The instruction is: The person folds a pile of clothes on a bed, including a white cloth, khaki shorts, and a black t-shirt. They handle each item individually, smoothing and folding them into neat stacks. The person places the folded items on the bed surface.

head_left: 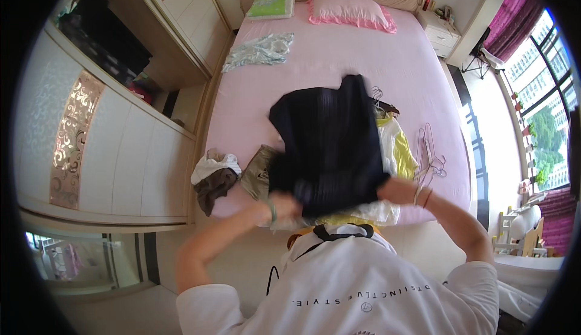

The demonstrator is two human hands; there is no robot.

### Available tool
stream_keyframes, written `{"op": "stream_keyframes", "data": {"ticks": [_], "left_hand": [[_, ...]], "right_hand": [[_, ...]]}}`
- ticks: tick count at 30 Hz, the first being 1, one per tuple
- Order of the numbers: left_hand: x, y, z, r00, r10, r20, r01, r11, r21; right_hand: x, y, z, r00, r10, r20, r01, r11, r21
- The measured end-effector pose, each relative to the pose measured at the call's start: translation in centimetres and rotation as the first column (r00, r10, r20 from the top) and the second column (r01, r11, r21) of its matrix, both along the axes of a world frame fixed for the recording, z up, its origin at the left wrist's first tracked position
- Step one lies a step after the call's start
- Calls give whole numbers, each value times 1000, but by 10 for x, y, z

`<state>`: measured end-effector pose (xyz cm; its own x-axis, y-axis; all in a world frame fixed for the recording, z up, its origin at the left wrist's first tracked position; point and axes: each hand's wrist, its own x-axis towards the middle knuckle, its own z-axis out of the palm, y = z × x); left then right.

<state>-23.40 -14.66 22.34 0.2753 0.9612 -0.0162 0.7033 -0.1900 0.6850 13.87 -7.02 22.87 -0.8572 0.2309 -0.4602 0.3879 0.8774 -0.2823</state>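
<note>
A black garment (327, 141), smeared by motion, hangs spread out over the near half of the bed; its kind cannot be made out. My left hand (285, 206) grips its near left corner, and my right hand (396, 190) holds the near right edge, the fingers partly hidden by the cloth. Left of the garment lies a khaki folded piece of clothing (257, 173). To its right are a yellow and white garment (398, 147) and several hangers (431, 156).
The pink-sheeted bed (339, 53) carries a pink pillow (352, 13), a green and white package (270, 8) and a pale crumpled garment (260, 52). White and brown clothes (215, 177) lie at the near left corner. An open wardrobe (121, 153) stands left; a nightstand (439, 32) stands far right.
</note>
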Motion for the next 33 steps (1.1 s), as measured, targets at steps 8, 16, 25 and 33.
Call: {"op": "stream_keyframes", "data": {"ticks": [8,16,25,33], "left_hand": [[-50,24,117,747,349,566,-256,937,-239],[-36,53,167,776,291,560,-312,948,-60],[-55,58,179,917,312,250,-356,922,155],[-32,44,187,606,464,647,-393,881,-264]], "right_hand": [[-20,54,124,297,-824,-483,437,567,-698],[-54,65,145,124,-751,-648,469,620,-629],[-61,60,169,16,-551,-834,561,696,-449],[-52,38,194,268,-81,-960,521,850,74]]}}
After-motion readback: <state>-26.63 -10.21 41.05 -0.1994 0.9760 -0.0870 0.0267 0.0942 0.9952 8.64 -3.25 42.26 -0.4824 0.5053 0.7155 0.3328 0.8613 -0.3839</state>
